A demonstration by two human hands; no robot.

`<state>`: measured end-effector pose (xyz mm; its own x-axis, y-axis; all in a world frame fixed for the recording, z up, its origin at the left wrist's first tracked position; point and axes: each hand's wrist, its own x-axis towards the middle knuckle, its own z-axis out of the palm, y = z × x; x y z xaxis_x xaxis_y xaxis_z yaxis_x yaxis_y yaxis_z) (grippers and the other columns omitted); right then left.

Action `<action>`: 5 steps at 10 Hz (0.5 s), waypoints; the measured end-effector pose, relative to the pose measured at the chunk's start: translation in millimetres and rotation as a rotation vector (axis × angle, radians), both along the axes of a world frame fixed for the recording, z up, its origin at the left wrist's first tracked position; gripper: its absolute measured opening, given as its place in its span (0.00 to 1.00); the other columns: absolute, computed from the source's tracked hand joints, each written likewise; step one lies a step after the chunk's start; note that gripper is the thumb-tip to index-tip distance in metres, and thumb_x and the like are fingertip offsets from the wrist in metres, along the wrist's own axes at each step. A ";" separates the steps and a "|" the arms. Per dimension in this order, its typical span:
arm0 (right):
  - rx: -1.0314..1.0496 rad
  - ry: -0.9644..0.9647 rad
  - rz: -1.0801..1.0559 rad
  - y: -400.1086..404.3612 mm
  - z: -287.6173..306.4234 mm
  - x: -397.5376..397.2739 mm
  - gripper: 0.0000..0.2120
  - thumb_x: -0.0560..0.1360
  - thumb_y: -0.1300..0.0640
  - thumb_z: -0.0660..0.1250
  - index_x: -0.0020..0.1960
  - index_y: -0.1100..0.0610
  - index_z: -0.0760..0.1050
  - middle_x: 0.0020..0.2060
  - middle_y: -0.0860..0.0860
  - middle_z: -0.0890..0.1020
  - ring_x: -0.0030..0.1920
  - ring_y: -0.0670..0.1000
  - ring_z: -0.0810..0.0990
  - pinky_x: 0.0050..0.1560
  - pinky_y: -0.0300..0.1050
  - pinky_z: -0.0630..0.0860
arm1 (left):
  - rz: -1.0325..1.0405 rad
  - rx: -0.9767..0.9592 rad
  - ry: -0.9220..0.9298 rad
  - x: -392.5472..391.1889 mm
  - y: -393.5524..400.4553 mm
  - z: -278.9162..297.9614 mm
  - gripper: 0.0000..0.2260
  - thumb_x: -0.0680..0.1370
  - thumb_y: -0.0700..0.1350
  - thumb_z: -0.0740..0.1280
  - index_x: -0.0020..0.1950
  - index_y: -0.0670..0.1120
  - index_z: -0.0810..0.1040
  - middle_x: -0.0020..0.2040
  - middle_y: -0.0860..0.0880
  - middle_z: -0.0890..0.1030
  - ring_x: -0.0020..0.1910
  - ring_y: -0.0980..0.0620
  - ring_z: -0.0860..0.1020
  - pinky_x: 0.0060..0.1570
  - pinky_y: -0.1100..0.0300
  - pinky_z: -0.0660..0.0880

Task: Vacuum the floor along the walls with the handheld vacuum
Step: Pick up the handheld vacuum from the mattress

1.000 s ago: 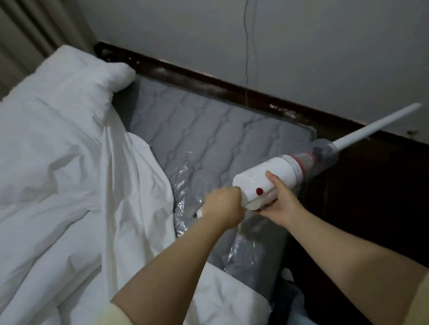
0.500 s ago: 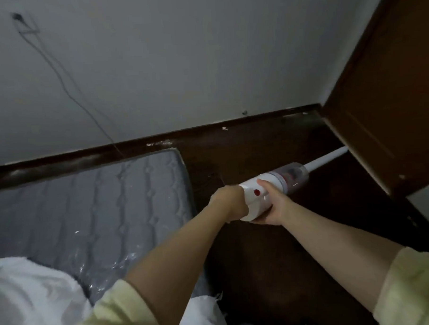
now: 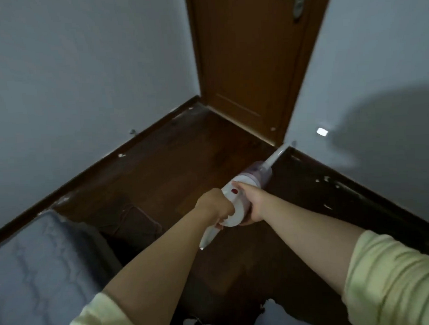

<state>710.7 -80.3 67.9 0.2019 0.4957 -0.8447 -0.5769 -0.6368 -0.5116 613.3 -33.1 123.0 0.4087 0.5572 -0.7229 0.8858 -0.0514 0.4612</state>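
Both hands on the handheld vacuum, held out over the dark wood floor. Left hand is curled round the rear handle, whose white end sticks out below the fist; right hand wraps the white body from the right side, thumb up near the red button. Both grips closed tight on the vacuum. Clear dust cup sits ahead of the body, then the thin white crevice nozzle angles down and away; its tip is at the corner where the brown door frame meets the right wall's dark baseboard. Cannot tell if the tip touches floor or baseboard, blurred there. Closed brown door straight ahead, handle at the top edge. Pale walls on both sides, with the left wall running along another dark baseboard that shows white chips and scuffs. Right baseboard has white scuff marks too. A small bright white patch lies on the right wall above the nozzle, next to a big soft shadow. Grey quilted mattress corner at lower left, close to the left baseboard, with a dark bundle on the floor just beside it. Pale yellow-green sleeves pushed up both forearms. Floor between mattress and door is open.
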 end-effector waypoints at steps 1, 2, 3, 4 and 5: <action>-0.016 0.016 -0.088 -35.8 -6.0 32.1 0.24 0.79 0.44 0.58 0.69 0.56 0.69 0.64 0.59 0.74 0.69 0.61 0.70 0.68 0.58 0.67 | -0.065 -0.024 0.011 37.2 -25.2 -6.4 0.19 0.75 0.38 0.67 0.66 0.38 0.69 0.48 0.41 0.75 0.35 0.51 0.76 0.34 0.62 0.76; -0.025 0.046 -0.171 -65.4 -11.3 56.3 0.25 0.80 0.45 0.56 0.72 0.58 0.66 0.61 0.60 0.74 0.70 0.61 0.69 0.68 0.58 0.67 | -0.143 -0.047 0.039 68.5 -47.5 -5.3 0.21 0.76 0.38 0.67 0.68 0.39 0.68 0.50 0.41 0.75 0.39 0.50 0.76 0.35 0.62 0.76; -0.038 0.070 -0.266 -89.5 -13.4 72.3 0.26 0.80 0.44 0.55 0.73 0.58 0.64 0.69 0.59 0.70 0.71 0.61 0.67 0.70 0.57 0.65 | -0.194 -0.022 0.065 98.1 -61.4 -10.7 0.20 0.76 0.38 0.67 0.67 0.38 0.68 0.55 0.39 0.77 0.49 0.45 0.79 0.40 0.60 0.78; -0.068 0.072 -0.372 -111.2 -15.9 86.8 0.26 0.80 0.43 0.55 0.73 0.58 0.63 0.71 0.58 0.67 0.71 0.60 0.66 0.70 0.57 0.64 | -0.312 -0.030 0.109 124.8 -82.2 -19.4 0.21 0.76 0.37 0.67 0.67 0.38 0.68 0.56 0.38 0.76 0.49 0.45 0.78 0.44 0.57 0.78; -0.094 0.063 -0.466 -127.4 -15.9 96.5 0.26 0.80 0.44 0.55 0.73 0.59 0.63 0.71 0.59 0.67 0.72 0.60 0.65 0.71 0.57 0.64 | -0.372 -0.089 0.084 141.7 -87.8 -31.1 0.19 0.77 0.37 0.66 0.67 0.38 0.68 0.57 0.38 0.76 0.52 0.44 0.77 0.47 0.57 0.78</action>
